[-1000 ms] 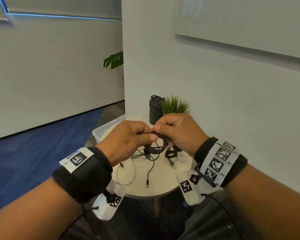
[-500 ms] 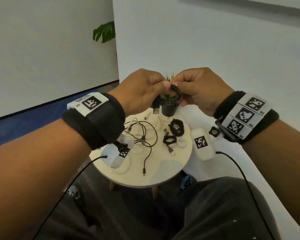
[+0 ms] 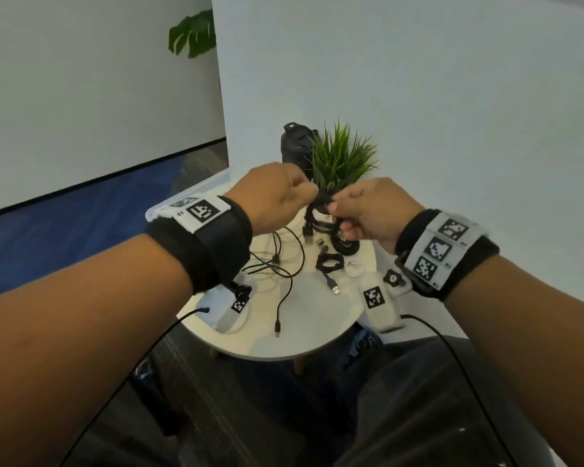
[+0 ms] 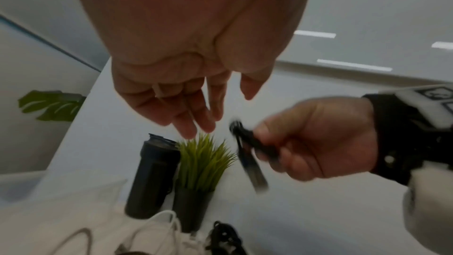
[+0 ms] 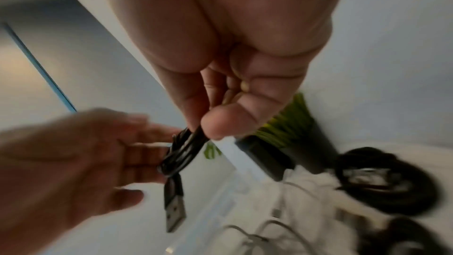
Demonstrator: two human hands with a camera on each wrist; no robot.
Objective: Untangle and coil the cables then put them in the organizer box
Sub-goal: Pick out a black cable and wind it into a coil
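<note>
My right hand (image 3: 338, 214) pinches a small black coiled cable (image 3: 317, 215) above the round white table (image 3: 300, 335). In the right wrist view the coil (image 5: 183, 152) sits between thumb and fingers, and its USB plug (image 5: 174, 210) hangs down. My left hand (image 3: 300, 193) is just left of the coil; in the left wrist view its fingers (image 4: 196, 119) are loose and hold nothing. A loose black cable (image 3: 284, 274) sprawls on the table. Two black coils (image 3: 329, 264) (image 3: 346, 247) lie beside it. The clear organizer box (image 3: 199, 188) shows behind my left wrist.
A black bottle (image 3: 295, 143) and a potted green plant (image 3: 341, 160) stand at the table's back edge against the white wall. White cables (image 3: 354, 269) lie among the black ones. My knees sit close under the table's front edge.
Half a second ago both hands pinched the coil. Now the left hand's fingers have come off it and the hands are slightly apart. The head view has tilted.
</note>
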